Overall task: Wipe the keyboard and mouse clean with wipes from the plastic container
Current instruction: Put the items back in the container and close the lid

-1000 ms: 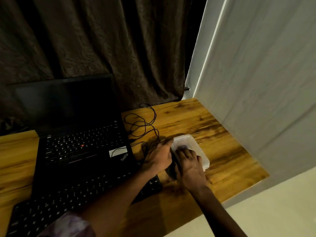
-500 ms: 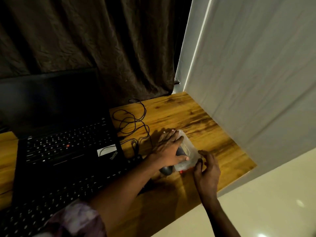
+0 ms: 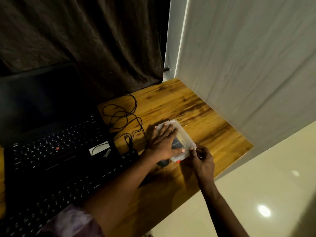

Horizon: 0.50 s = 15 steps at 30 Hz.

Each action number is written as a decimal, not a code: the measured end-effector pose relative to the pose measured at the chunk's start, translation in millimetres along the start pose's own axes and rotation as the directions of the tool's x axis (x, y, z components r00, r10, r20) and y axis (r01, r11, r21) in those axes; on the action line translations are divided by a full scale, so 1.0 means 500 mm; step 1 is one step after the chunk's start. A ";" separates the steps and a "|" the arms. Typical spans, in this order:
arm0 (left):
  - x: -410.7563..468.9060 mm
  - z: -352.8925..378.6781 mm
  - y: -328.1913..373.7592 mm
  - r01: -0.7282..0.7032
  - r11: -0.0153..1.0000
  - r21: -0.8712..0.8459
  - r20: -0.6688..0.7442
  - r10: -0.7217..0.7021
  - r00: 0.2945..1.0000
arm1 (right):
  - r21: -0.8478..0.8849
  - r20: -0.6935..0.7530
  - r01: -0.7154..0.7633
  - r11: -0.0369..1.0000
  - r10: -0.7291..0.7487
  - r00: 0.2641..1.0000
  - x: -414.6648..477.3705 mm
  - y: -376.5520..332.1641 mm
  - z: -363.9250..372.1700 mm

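left hand (image 3: 164, 144): laid flat on the plastic container (image 3: 185, 137), fingers straight, pressing down
right hand (image 3: 202, 161): fingers curled, pinching its near corner
plastic container: on the wooden desk (image 3: 196, 113), right of the laptop (image 3: 51, 147)
mouse (image 3: 163, 163): dark, partly hidden under the left wrist
keyboard (image 3: 59, 194): in front of the laptop

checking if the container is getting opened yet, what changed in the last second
The right hand left the top of the container and dropped to its near corner, which it now pinches. The left hand slid from the container's side onto its top and lies flat there. Container, laptop and keyboard stayed put.
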State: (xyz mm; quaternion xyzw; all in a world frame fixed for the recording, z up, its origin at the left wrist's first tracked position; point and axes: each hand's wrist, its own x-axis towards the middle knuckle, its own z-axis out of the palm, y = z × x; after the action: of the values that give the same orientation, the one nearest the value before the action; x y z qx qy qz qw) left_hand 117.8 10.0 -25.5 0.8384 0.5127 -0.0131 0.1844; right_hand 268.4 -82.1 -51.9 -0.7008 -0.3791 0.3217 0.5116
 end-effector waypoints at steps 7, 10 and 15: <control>-0.002 -0.001 0.004 0.019 1.000 0.001 -0.013 -0.019 1.000 | -0.059 0.013 -0.105 0.993 0.106 0.994 -0.001 0.012 -0.005; -0.003 0.001 0.000 0.006 1.000 0.004 -0.020 -0.006 1.000 | -0.102 0.044 0.018 0.995 -0.013 0.999 -0.009 0.005 -0.015; -0.002 -0.001 -0.001 0.000 1.000 0.006 -0.027 0.000 1.000 | -0.196 0.178 0.325 0.925 -0.292 0.940 -0.024 -0.001 -0.027</control>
State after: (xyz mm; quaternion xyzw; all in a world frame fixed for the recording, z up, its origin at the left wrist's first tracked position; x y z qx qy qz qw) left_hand 116.9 9.3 -25.1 0.8390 0.5152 -0.0035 0.1749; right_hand 273.5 -98.8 -47.0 -0.6597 -0.5546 0.2428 0.4452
